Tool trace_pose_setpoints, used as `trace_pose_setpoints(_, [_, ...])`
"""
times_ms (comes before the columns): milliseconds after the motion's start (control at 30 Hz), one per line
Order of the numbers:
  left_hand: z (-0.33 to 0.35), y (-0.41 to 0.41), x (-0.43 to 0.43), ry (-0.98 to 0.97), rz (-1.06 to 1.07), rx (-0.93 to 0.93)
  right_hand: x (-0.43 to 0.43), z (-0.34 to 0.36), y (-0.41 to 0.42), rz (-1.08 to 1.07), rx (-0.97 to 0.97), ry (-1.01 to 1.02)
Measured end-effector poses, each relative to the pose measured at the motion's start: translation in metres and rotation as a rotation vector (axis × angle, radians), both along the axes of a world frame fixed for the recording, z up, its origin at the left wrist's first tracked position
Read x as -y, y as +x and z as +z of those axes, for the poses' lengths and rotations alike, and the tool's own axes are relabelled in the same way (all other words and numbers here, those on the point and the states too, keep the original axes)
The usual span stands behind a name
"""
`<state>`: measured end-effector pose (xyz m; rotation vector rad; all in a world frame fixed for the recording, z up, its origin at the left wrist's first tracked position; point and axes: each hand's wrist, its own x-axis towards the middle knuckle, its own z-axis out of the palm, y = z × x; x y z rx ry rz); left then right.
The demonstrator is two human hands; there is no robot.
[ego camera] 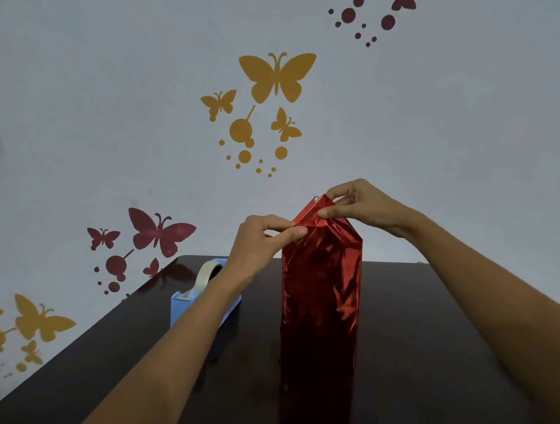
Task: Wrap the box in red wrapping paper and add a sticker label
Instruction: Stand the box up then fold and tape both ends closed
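Fingers of both hands pinch the folded peak of red wrapping paper.
The wrapped box stands upright mid-desk, long axis vertical, peak pointing up. The left hand pinches the peak's left slope. The right hand arches over its tip. A tape dispenser sits just left.

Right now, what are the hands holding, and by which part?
Both pinch the shiny red foil wrapping paper at its folded peak: left hand on the lower slope, right hand near the tip.
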<state>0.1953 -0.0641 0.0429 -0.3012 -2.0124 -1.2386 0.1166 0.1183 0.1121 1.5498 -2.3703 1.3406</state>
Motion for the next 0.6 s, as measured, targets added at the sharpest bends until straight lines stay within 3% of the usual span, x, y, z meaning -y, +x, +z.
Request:
trace_pose_setpoints(167, [0.031,-0.002,-0.006,-0.040,0.080,-0.070,0.001,-0.004,-0.003,-0.016,0.053,-0.080])
trace_pose_setpoints(333, [0.064,-0.008,-0.015,-0.236,0.046,0.078,0.005,-0.004,0.002,-0.049,0.024,-0.100])
trace_pose_setpoints(600, [0.091,-0.014,-0.020,-0.473,0.066,0.159,0.006,-0.009,0.005,-0.113,-0.020,-0.148])
